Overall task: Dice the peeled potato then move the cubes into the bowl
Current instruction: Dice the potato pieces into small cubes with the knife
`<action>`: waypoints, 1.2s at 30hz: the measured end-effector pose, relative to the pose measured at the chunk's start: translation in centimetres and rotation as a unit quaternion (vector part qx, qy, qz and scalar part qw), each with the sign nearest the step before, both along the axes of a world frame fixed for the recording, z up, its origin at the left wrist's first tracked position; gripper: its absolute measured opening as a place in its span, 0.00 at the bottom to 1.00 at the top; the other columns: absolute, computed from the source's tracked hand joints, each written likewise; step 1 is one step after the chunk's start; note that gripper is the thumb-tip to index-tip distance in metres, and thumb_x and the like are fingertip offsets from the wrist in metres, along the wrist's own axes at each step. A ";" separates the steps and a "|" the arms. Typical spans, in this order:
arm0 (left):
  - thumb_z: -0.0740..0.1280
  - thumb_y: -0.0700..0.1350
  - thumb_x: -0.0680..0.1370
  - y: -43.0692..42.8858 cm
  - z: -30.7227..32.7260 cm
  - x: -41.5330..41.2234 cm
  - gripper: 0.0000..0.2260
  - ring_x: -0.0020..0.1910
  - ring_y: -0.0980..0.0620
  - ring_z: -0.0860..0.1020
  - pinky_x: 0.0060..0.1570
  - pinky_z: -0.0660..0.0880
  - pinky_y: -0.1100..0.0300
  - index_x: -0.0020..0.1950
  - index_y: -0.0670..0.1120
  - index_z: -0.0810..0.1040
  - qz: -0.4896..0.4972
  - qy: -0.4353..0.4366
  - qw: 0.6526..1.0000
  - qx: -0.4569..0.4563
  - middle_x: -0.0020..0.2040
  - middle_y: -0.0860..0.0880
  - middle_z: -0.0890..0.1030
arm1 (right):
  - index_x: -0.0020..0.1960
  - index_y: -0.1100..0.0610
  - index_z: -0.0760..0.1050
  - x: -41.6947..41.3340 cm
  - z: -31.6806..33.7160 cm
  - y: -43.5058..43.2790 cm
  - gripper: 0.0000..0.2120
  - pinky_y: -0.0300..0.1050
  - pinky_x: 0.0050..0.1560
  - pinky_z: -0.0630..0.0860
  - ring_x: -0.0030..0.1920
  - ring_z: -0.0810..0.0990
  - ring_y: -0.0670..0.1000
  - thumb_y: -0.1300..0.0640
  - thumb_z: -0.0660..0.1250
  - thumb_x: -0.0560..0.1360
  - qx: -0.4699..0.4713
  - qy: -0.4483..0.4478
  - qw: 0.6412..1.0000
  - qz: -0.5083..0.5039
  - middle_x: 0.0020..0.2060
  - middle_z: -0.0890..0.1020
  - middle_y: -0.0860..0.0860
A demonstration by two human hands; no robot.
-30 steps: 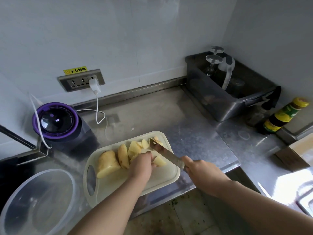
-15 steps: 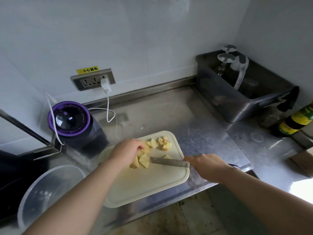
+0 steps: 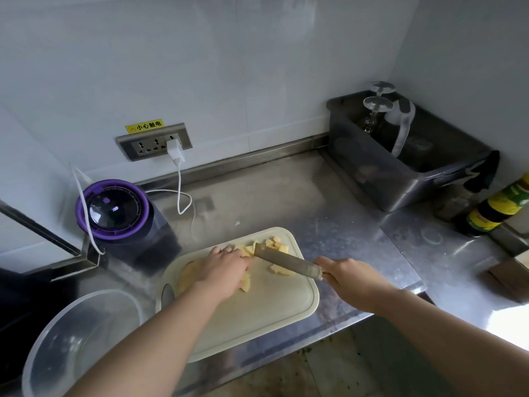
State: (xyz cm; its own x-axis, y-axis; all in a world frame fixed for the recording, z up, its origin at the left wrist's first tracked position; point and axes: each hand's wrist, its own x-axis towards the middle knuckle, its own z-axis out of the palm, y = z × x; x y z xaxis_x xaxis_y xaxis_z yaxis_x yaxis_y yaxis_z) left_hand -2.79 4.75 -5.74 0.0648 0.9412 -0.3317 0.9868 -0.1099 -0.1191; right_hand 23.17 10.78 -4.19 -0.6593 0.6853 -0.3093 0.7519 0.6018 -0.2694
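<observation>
left hand (image 3: 226,267) on potato (image 3: 187,275), right hand (image 3: 349,279) holding knife (image 3: 286,260)

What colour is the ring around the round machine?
Purple, seen in the head view on the machine.

We see a dim, bluish picture, softly blurred; daylight glares on the steel table (image 3: 357,224) at lower right, and wide-angle bending curves the edges

Left grip (image 3: 226,267) curls palm-down, forearm bare; right grip (image 3: 347,277) is clenched, arm reaching inward.
</observation>
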 end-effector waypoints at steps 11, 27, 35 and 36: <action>0.65 0.48 0.77 0.4 0.5 -0.6 0.06 0.53 0.52 0.78 0.52 0.70 0.60 0.52 0.52 0.79 0.109 -0.187 0.974 0.072 0.53 0.55 0.79 | 0.53 0.48 0.64 0.5 1.2 0.2 0.02 0.44 0.34 0.67 0.36 0.73 0.53 0.55 0.55 0.84 -0.009 0.057 0.995 -0.082 0.36 0.73 0.49; 0.65 0.50 0.76 6.4 -1.5 1.7 0.09 0.60 0.46 0.75 0.53 0.72 0.58 0.53 0.52 0.81 0.290 -0.140 0.946 0.023 0.58 0.50 0.80 | 0.58 0.49 0.68 1.3 1.4 0.2 0.06 0.49 0.37 0.72 0.37 0.76 0.54 0.55 0.54 0.84 -0.011 0.070 0.992 -0.101 0.38 0.77 0.50; 0.68 0.49 0.74 6.7 -0.9 1.2 0.06 0.56 0.49 0.77 0.52 0.69 0.58 0.48 0.55 0.72 0.265 -0.166 0.950 0.024 0.53 0.53 0.80 | 0.60 0.49 0.69 1.6 1.1 0.2 0.07 0.52 0.39 0.75 0.37 0.77 0.54 0.53 0.55 0.84 -0.016 0.074 0.992 -0.104 0.39 0.78 0.51; 0.68 0.49 0.74 6.4 -0.8 0.9 0.08 0.55 0.50 0.77 0.53 0.70 0.58 0.50 0.55 0.72 0.256 -0.194 0.947 0.022 0.51 0.54 0.79 | 0.59 0.49 0.68 1.5 1.1 0.2 0.07 0.51 0.39 0.75 0.37 0.77 0.53 0.54 0.55 0.84 -0.017 0.072 0.992 -0.103 0.39 0.78 0.51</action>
State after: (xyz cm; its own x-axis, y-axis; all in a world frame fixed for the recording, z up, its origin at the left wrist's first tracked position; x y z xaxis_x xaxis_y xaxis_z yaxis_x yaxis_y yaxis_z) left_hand -1.88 11.18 -6.55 -0.2940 0.8948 -0.3360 0.8801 0.3906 0.2701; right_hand 24.69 10.93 -3.05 -0.5459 0.8004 -0.2477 0.8100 0.4286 -0.4003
